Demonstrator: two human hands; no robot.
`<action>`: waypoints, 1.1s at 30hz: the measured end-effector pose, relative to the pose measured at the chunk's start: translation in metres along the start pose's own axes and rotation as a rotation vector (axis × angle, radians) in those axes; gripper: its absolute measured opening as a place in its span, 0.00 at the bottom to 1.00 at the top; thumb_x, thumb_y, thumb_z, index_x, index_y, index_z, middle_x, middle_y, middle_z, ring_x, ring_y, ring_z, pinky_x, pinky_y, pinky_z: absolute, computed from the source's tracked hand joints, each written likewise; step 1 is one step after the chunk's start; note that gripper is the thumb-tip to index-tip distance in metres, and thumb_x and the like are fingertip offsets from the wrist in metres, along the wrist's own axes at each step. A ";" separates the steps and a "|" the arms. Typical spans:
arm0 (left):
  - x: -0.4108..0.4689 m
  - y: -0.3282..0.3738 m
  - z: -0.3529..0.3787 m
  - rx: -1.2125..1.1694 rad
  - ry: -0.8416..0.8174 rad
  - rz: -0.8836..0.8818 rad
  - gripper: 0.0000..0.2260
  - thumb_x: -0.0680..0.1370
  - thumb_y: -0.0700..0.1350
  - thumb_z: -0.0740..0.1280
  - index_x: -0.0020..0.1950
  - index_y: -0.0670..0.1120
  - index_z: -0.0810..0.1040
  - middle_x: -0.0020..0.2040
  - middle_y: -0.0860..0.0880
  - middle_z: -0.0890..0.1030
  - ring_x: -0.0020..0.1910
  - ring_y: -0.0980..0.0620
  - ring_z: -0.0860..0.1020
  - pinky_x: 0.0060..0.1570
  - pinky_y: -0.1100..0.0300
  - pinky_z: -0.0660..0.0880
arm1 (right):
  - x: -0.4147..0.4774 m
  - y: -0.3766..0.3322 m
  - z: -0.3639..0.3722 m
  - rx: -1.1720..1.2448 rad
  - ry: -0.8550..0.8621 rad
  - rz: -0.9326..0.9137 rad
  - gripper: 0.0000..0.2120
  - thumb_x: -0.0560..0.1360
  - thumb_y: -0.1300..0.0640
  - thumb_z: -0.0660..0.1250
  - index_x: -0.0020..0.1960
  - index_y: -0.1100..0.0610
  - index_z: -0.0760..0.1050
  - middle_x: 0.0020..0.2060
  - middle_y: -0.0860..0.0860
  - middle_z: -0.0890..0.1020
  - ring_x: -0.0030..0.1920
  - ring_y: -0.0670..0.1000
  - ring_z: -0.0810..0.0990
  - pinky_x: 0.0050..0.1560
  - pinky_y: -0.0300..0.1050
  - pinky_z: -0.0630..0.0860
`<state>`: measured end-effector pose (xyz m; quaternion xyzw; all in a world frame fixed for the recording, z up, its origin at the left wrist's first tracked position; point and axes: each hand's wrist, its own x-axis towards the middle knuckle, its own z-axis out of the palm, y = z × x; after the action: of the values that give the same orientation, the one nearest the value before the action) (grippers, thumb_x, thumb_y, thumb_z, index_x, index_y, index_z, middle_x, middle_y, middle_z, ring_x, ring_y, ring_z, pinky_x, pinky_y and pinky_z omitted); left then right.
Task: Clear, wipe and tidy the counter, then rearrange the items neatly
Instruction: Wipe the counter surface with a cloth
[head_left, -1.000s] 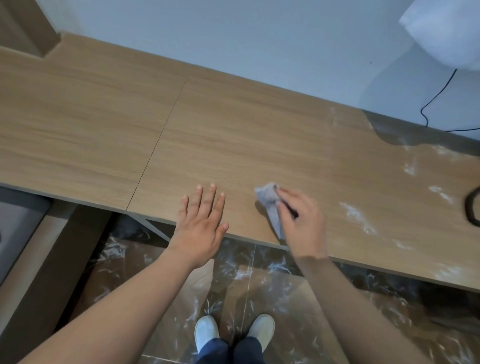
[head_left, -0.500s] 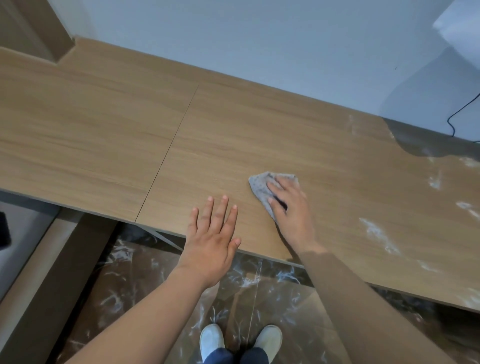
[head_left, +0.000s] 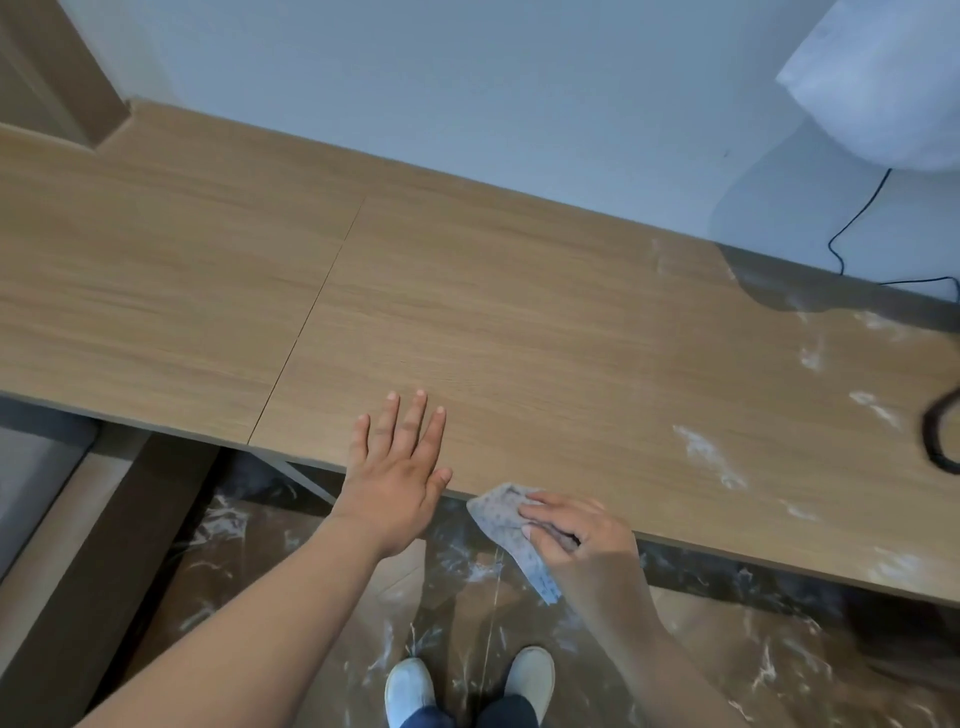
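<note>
A long wooden counter (head_left: 519, 322) runs along the pale wall. My left hand (head_left: 397, 470) rests flat on its front edge with fingers spread and straight. My right hand (head_left: 576, 540) grips a small grey dotted cloth (head_left: 501, 517) right at the counter's front edge; part of the cloth hangs down past the edge. White powdery smears (head_left: 709, 460) streak the right part of the counter.
A black cable (head_left: 852, 223) runs down the wall at the right, and a black looped cord (head_left: 940, 436) lies at the counter's right edge. A white bag-like object (head_left: 893, 83) hangs at top right. Below are a dark marbled floor and my white shoes (head_left: 410, 686).
My right hand has pulled the cloth from the middle of the counter back toward me to the front edge. The left hand stays flat in place.
</note>
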<state>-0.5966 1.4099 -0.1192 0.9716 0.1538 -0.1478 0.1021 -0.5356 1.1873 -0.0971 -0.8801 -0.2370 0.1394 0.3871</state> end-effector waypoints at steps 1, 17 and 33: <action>0.000 0.000 -0.001 0.005 -0.011 -0.002 0.37 0.69 0.61 0.25 0.78 0.51 0.32 0.76 0.48 0.28 0.70 0.48 0.24 0.70 0.45 0.30 | -0.001 0.000 -0.005 0.004 0.017 0.004 0.12 0.70 0.60 0.75 0.50 0.46 0.84 0.49 0.36 0.83 0.55 0.36 0.78 0.60 0.44 0.77; 0.075 0.092 -0.042 -0.241 0.175 -0.044 0.26 0.81 0.55 0.52 0.78 0.47 0.59 0.79 0.47 0.56 0.78 0.43 0.50 0.76 0.46 0.45 | 0.129 0.032 -0.133 0.018 0.196 0.015 0.19 0.75 0.62 0.68 0.65 0.52 0.77 0.57 0.44 0.80 0.57 0.43 0.77 0.60 0.39 0.72; 0.154 0.131 -0.025 -0.121 0.307 -0.149 0.25 0.77 0.60 0.53 0.71 0.52 0.71 0.74 0.46 0.67 0.74 0.42 0.62 0.72 0.40 0.54 | 0.312 0.096 -0.179 -0.241 0.246 -0.235 0.13 0.74 0.65 0.65 0.54 0.58 0.83 0.55 0.54 0.82 0.58 0.54 0.78 0.60 0.40 0.69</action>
<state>-0.4070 1.3349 -0.1246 0.9608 0.2477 0.0044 0.1243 -0.1642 1.1847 -0.0702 -0.8966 -0.3041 -0.0444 0.3188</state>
